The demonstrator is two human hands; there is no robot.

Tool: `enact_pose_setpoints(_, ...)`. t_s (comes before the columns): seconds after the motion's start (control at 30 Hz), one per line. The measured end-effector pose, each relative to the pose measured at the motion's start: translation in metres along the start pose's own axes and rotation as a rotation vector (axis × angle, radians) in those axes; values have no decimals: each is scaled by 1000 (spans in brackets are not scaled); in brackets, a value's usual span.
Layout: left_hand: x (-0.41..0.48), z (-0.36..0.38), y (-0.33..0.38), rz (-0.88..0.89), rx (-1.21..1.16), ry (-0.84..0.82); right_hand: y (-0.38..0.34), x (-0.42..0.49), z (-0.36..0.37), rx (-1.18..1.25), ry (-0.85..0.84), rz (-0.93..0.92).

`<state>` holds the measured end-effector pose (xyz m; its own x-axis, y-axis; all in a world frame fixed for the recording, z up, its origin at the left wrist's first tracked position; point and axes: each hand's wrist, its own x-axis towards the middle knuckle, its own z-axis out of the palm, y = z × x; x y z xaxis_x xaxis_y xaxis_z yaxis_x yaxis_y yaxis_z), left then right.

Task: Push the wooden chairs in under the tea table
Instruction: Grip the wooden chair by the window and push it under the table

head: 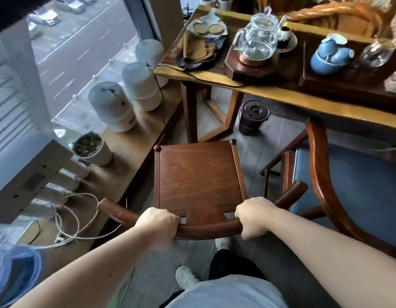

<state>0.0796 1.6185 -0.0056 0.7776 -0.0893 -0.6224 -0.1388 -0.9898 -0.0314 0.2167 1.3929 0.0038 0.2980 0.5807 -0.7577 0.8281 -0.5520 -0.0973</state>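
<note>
Both hands are clamped on the curved top rail of a wooden chair [198,174]: the left hand [158,223] to the left of the central back splat, the right hand [252,217] to its right, fingers wrapped over the rail. The chair stands on the grey tile floor, its front corners close to the leg of the tea counter [281,96] but the seat not yet under the top. A second chair [339,181], with a blue seat pad, stands just to the right, its front partly under the counter edge.

The chair looks like solid hardwood, so it is likely heavy and completely stiff; it should slide rather than flex, and may scrape or catch on the tile joints. The rail is smooth and rounded, and a two-handed hold spaced either side of the splat seems the right place to steer from. A black pot [253,117] on the floor beneath the counter, and the glass kettle [258,36] above, are breakable, so a gentle, straight push is called for.
</note>
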Motion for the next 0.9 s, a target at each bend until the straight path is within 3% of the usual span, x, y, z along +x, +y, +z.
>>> enact_pose_setpoints(0.17, 5, -2, -5, 36, 19, 33, 6, -5, 4, 56, 13, -31)
enact_pose_setpoints(0.3, 2, 16, -16, 45, -54, 160, 20, -4, 8, 82, 96, -128)
enact_pose_setpoints(0.4, 0, 16, -19, 13, -56, 147, 22, 0, 14, 11, 148, -153)
enact_pose_setpoints(0.57, 4, 12, -21, 41, 28, 134, 12, 2, -1, 45, -64, -22)
enact_pose_setpoints(0.9, 7, 7, -33, 195, 17, 33, -5, 0, -3, 68, -81, 106)
